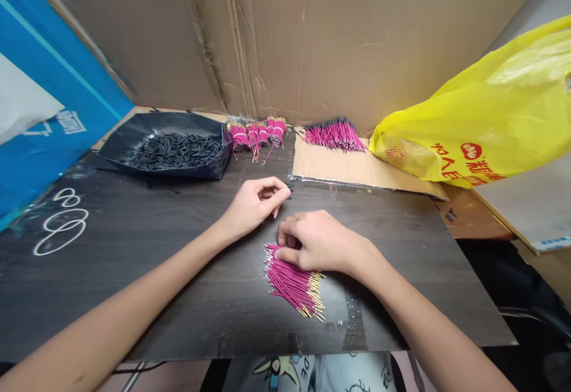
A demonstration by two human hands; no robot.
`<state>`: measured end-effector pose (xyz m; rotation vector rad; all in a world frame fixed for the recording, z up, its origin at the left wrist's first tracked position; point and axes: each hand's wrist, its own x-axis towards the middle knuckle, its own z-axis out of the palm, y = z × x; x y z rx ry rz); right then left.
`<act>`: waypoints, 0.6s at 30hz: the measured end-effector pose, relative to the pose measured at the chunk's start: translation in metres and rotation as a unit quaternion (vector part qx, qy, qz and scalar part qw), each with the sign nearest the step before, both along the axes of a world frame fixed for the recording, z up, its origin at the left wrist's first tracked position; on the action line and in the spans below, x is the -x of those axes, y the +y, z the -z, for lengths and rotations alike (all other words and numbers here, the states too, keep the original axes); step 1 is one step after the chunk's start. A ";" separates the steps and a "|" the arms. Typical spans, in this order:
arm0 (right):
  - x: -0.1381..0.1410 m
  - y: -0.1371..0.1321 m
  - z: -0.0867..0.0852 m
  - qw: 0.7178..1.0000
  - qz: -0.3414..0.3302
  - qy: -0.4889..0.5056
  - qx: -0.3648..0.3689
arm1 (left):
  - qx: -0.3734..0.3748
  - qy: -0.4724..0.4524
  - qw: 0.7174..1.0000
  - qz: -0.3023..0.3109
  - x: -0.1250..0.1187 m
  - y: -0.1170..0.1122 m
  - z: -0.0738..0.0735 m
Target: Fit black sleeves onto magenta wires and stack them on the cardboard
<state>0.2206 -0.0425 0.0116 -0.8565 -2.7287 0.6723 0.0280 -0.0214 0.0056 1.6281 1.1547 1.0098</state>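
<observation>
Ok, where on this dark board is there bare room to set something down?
Two bare patches on the board: left, between the white loops and the left hand; right, between the right hand, the cardboard sheet and the board's edge. Crowded: the centre, with the pink wire pile, and the back, with the black tray, wire bundles and yellow bag.

I see a dark wood-grain board (134,285) as the work surface, with white loops (60,228) drawn near its left edge. At the back left lies a black tray (116,142) of small black tubes (178,148), and just beside it stand tied bundles of pink wires (259,133). A cardboard sheet (357,172) lies at the back right. A loose pile of pink wires (292,285) with gold tips fans out near the front middle. A yellow plastic bag (486,112) lies at the right, touching the cardboard.
</observation>
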 end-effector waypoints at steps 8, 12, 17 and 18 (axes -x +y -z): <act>0.002 -0.002 0.001 1.000 0.006 0.002 -0.003 | -0.019 0.045 0.999 0.007 -0.005 -0.003 0.006; 0.002 0.000 0.003 0.999 0.019 0.022 0.030 | -0.021 0.052 0.998 0.007 -0.006 -0.003 0.006; 0.001 0.004 0.003 0.994 0.029 0.045 0.098 | -0.025 0.059 0.998 0.006 -0.005 -0.002 0.006; 0.001 0.005 0.003 0.992 0.031 0.047 0.109 | -0.030 0.060 0.998 0.004 -0.005 -0.002 0.006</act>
